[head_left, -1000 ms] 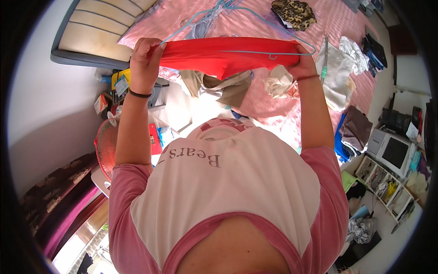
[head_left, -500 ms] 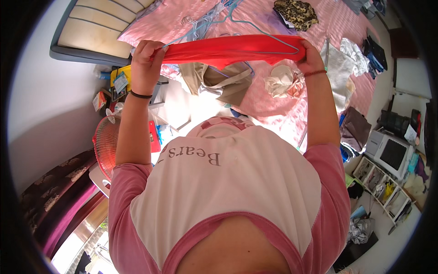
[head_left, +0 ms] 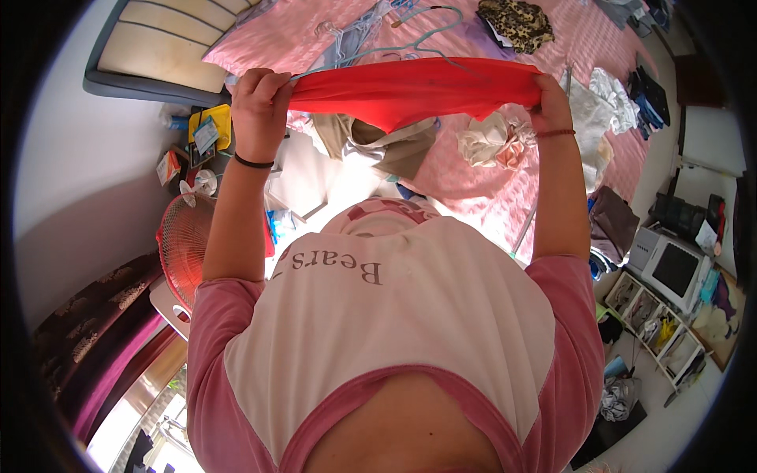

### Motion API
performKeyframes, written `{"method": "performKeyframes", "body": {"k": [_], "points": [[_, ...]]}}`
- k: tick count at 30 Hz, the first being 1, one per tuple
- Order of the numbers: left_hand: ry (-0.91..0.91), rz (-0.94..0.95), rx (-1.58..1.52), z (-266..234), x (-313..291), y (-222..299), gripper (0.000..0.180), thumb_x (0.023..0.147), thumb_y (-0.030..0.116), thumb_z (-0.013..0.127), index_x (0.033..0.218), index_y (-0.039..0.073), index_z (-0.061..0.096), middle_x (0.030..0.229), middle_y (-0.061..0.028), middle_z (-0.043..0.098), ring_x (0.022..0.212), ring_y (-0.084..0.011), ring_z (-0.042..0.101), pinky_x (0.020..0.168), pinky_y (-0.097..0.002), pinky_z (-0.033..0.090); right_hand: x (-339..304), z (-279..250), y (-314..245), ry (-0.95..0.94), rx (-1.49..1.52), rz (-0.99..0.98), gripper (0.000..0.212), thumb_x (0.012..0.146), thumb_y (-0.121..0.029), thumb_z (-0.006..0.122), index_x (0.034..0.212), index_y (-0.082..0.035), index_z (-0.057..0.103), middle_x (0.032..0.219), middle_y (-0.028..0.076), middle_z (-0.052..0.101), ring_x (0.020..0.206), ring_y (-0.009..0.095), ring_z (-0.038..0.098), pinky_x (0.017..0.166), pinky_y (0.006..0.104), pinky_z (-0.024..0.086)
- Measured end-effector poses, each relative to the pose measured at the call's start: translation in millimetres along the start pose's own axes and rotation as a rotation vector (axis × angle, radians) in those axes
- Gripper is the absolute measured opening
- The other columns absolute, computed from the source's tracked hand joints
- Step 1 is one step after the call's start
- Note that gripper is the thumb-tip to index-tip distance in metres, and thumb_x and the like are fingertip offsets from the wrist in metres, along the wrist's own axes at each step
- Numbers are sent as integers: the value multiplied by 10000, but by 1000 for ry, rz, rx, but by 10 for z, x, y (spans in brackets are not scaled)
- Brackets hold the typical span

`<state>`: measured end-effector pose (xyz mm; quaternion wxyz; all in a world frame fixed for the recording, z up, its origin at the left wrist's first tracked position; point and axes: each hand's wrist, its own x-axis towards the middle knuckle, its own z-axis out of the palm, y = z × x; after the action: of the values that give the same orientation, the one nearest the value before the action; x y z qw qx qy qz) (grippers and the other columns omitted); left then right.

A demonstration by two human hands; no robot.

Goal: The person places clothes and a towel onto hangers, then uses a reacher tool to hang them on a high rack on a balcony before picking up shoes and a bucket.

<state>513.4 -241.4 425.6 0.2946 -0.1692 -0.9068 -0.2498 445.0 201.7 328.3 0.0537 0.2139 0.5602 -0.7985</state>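
A red piece of clothing [head_left: 410, 87] is stretched sideways between my two hands, above the bed. My left hand [head_left: 259, 93] is closed round its left end, and the left tip of a light-blue clothes hanger [head_left: 426, 41] reaches that same hand. On the far right, my right hand [head_left: 552, 102] grips the other end of the cloth, its fingers partly hidden. The hanger's hook rises beyond the red cloth's far edge. Its right arm runs down into the cloth, where the rest is hidden.
Beneath the red cloth lies a khaki garment [head_left: 402, 150], with a crumpled cream cloth [head_left: 485, 140] to its right. Several more hangers [head_left: 339, 43] and a leopard-print item [head_left: 516, 24] lie on the pink bedspread [head_left: 473, 189]. A red fan [head_left: 185, 244] stands left.
The hanger's right arm, earlier visible across the red cloth, is now mostly covered by it. My right hand has shifted slightly right and nearer. The hook has swung right.
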Motion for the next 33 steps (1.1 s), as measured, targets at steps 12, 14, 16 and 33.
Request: {"method": "performKeyframes", "body": {"k": [12, 14, 16, 33], "points": [[-105, 3, -103, -40, -159, 73, 140, 681, 21, 685, 804, 55, 628, 803, -92, 567, 720, -269, 563, 636, -346, 462, -1154, 971, -205, -279, -1131, -889, 318, 775, -244, 690, 991, -35, 585, 876, 90, 606, 783, 192, 590, 715, 308, 470], [-161, 9, -114, 56, -280, 53, 138, 681, 34, 689, 803, 57, 629, 801, -90, 568, 730, -269, 564, 646, -354, 461, -1070, 1248, -146, -414, -887, -1032, 298, 797, -233, 671, 1012, -42, 592, 899, 96, 603, 822, 205, 585, 744, 308, 465], [-205, -48, -159, 166, -426, -20, 126, 687, 55, 688, 797, 57, 626, 784, -84, 568, 729, -275, 559, 648, -366, 455, -988, 1288, 166, -761, -732, -360, 232, 906, -176, 513, 1079, -30, 564, 971, 46, 584, 878, 112, 556, 780, 243, 443], [-685, -395, 49, 1071, -1510, -688, 383, 758, 162, 642, 1134, 153, 566, 1136, -86, 534, 1084, -295, 465, 921, -424, 365, 800, 1299, 2551, -539, -593, 218, 260, 811, -255, 605, 919, -22, 638, 718, 29, 581, 677, 123, 515, 636, 260, 400]]}}
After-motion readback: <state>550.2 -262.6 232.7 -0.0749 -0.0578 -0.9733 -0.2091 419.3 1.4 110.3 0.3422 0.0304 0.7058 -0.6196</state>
